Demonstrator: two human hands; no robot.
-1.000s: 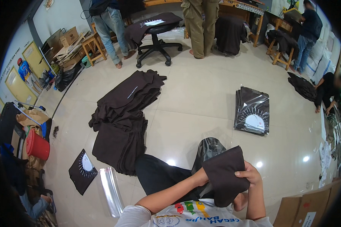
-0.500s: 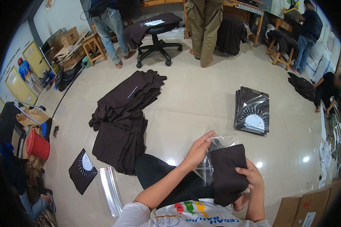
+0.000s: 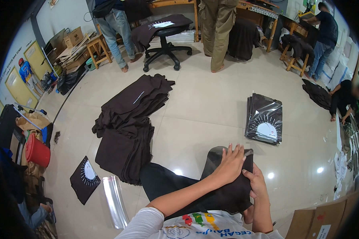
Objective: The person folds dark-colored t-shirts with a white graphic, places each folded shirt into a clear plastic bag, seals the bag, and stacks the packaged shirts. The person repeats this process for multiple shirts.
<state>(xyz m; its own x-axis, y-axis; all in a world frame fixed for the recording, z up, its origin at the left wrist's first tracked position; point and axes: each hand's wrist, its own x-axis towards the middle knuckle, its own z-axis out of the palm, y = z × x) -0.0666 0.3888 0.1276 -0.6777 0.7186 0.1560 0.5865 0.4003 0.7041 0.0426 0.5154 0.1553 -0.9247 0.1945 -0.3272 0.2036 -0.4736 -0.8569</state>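
My left hand [image 3: 229, 167] lies over a dark brown folded cloth [image 3: 235, 197] and clear plastic at its upper part, fingers spread. My right hand [image 3: 256, 179] grips the cloth's right edge, thumb on the front. The cloth is held above my lap. Beyond it, a stack of bagged dark cloths [image 3: 259, 107] with a white sunburst print lies on the floor [image 3: 195, 99]. To the left are two heaps of dark cloth [image 3: 119, 149], a single folded printed piece [image 3: 79, 185] and clear plastic bags [image 3: 113, 201].
People stand at back benches [image 3: 215, 36], [image 3: 323, 32]; another crouches at right [image 3: 343, 95] by dark cloth [image 3: 315, 93]. An office chair [image 3: 163, 53], wooden stools [image 3: 95, 51] and a red bucket [image 3: 38, 153] surround me. A cardboard box [image 3: 327, 221] is at lower right.
My left hand moved from the plastic bag's upper left edge rightward onto the cloth's top, fingers now spread over it. The plastic now lies against the cloth. My right hand still holds it.
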